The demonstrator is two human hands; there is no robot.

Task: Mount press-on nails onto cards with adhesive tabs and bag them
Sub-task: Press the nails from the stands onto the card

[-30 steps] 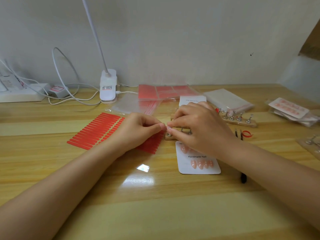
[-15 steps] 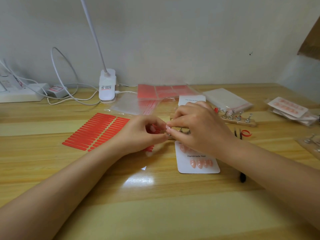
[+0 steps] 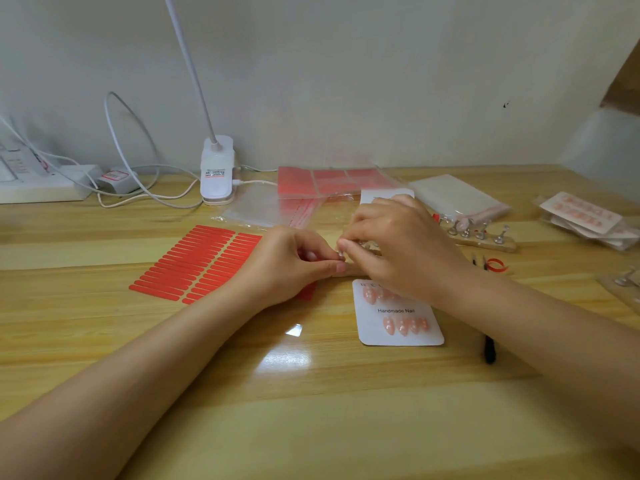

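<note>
Press-on nail [image 3: 341, 253], tiny and partly hidden, is pinched between my two hands above the wooden table [image 3: 311, 410].

My left hand [image 3: 287, 268] and right hand [image 3: 398, 247] meet fingertip to fingertip, thumbs and forefingers curled tight on the nail just beyond the white card [image 3: 398, 315]. The card lies flat under my right wrist, printed "Handmade Nail", with a row of pink nails [image 3: 405, 325] already stuck on. A red tab sheet [image 3: 194, 263] lies beside my left hand, partly under it. A wooden stand [image 3: 485, 237] with metal holders sits just right of my right hand. Clear bags [image 3: 256, 206] lie near the lamp base [image 3: 217, 169] at the wall.
</note>
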